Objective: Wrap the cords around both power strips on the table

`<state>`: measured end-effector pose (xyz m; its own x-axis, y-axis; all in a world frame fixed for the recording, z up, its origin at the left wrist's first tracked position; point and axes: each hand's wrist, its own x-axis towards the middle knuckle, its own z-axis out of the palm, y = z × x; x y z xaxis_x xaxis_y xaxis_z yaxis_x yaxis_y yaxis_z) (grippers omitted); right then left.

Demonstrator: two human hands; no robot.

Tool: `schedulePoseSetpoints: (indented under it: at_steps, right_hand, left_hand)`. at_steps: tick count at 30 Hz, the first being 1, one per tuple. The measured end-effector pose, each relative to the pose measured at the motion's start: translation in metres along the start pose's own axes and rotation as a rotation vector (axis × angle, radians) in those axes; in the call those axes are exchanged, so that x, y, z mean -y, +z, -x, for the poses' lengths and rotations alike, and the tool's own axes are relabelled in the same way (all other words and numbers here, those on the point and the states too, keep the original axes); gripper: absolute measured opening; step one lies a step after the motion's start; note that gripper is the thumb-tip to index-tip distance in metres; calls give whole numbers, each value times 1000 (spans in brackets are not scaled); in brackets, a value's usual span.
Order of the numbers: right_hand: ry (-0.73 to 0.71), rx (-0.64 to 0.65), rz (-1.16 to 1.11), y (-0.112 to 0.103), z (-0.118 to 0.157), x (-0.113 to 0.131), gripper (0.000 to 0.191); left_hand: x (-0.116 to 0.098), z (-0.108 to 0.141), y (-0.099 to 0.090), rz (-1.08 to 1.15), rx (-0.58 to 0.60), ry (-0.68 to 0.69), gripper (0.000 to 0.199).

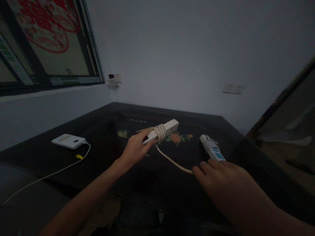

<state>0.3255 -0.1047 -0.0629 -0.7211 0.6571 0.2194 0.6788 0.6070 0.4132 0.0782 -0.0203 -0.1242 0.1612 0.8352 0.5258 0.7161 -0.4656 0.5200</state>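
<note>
My left hand (137, 144) grips one end of a white power strip (171, 126), held above the dark table. Several turns of its cream cord (160, 132) are wound around the strip's middle. From the winding, a loose length of cord sags across to my right hand (219, 180), whose fingers are closed on it. Just beyond that hand lies a second power strip (215, 153) with blue socket faces, its own grey cord wrapped around it; the near end is hidden by my right hand.
The glossy black table (103, 131) has a printed flower pattern (175, 138). At left lies a white power bank (69, 141) with a thin white cable (49, 176) running off the near edge. Beside it is a yellow scrap (79, 156). Wall sockets (233, 88) sit above the table's back.
</note>
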Motion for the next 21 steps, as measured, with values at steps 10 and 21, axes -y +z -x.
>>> schedulePoseSetpoints:
  at_steps: [10, 21]
  right_hand:
    - [-122, -181, -201, -60, -11, -54, 22]
    - [-213, 150, -323, -42, -55, -107, 18]
  left_hand:
    - [-33, 26, 13, -150, 305, 141, 33]
    - [-70, 43, 18, -267, 602, 365, 37]
